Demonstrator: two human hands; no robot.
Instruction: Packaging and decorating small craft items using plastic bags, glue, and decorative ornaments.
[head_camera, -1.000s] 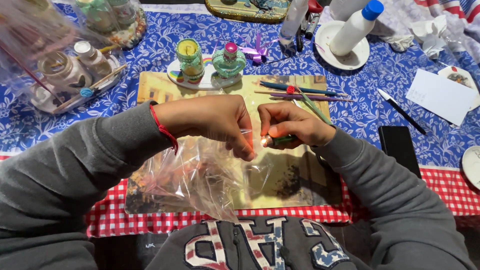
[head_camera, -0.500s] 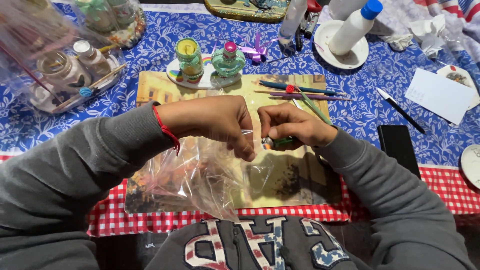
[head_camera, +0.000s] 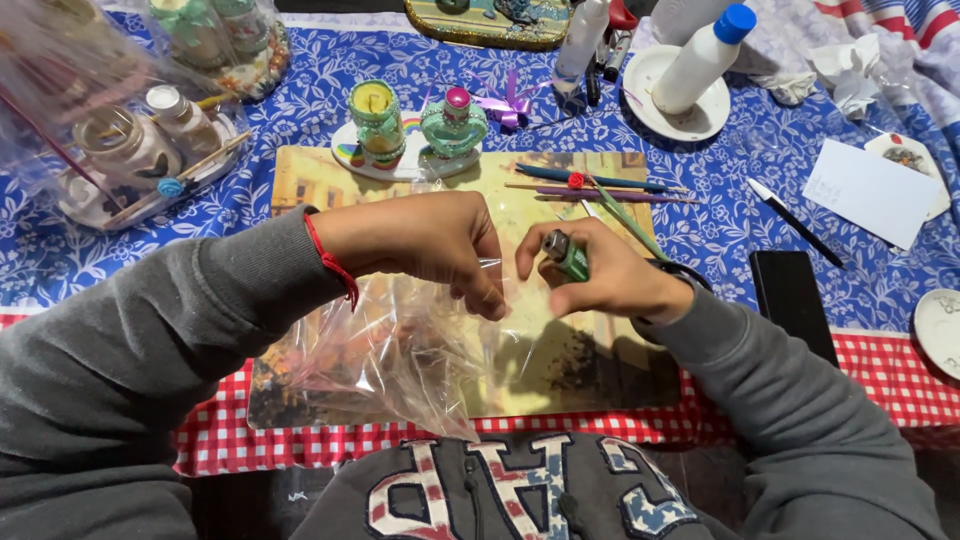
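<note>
- Pinching the edge of the clear plastic bag (head_camera: 400, 350) with our left hand (head_camera: 425, 240) — fingers closed tight on it.
- Our right hand (head_camera: 590, 275) is wrapped around a green lighter (head_camera: 566, 255), just beside the left.
- Both hover over the yellowish mat (head_camera: 560, 350) on the blue floral tablecloth (head_camera: 730, 190).

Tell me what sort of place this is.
Probably a home craft table. A blue floral tablecloth carries decorated little jars, a white glue bottle and thin craft sticks. The left hand pinches a clear plastic bag; the right hand holds a green lighter.
</note>
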